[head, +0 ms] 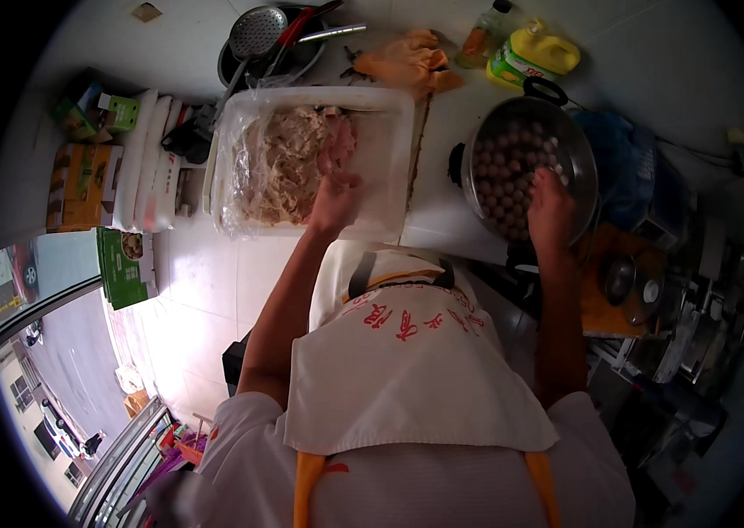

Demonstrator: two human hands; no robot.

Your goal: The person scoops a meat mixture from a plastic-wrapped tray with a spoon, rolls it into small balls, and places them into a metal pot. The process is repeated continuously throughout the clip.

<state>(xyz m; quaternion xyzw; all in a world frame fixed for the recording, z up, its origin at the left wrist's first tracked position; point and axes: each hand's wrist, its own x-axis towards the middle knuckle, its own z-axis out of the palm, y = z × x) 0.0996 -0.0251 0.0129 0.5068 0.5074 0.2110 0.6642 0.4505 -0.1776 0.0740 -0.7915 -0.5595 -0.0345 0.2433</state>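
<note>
My left hand (337,203) is loosely curled at the near edge of a mass of minced meat paste (293,158); whether it grips any paste is unclear. The paste fills the left and middle of a white plastic tub (382,218), with a pinker patch beside my fingers. Clear plastic film (234,191) drapes over the tub's left side. To the right, my right hand (549,204) reaches over the rim of a metal pot (583,165), fingertips drawn together. Many round meatballs (507,171) lie in the pot. What my right fingers hold, if anything, is hidden.
Behind the tub, a perforated skimmer (258,32) rests in a dark pan (227,66). Orange gloves (411,61), a bottle (481,39) and a yellow jug (534,56) line the back. A wooden board (616,320) with metal lids sits at right; boxes (81,185) stand left.
</note>
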